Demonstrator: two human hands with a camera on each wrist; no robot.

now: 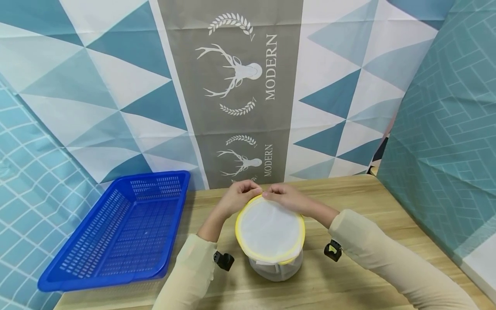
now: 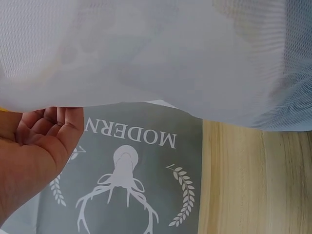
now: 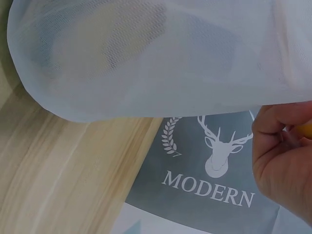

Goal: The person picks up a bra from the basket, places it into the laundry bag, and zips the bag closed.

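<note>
A white mesh laundry bag (image 1: 271,230), round with a yellow-edged top, stands upright on the wooden table. My left hand (image 1: 237,199) pinches its yellow rim at the far side with thumb and fingers. Close beside it, my right hand (image 1: 286,199) pinches the same stretch of rim, the two thumbs almost touching. In the left wrist view, the pale mesh wall (image 2: 146,53) fills the upper part and hides the fingertips. The right wrist view shows faint coloured shapes through the mesh (image 3: 161,63); what they are cannot be told.
A blue plastic basket (image 1: 170,241) with perforated walls stands left of the bag. The wooden table (image 1: 348,275) reaches back to a patterned cloth (image 1: 248,125) with deer heads and triangles. Teal cloth (image 1: 445,142) hangs along the right side.
</note>
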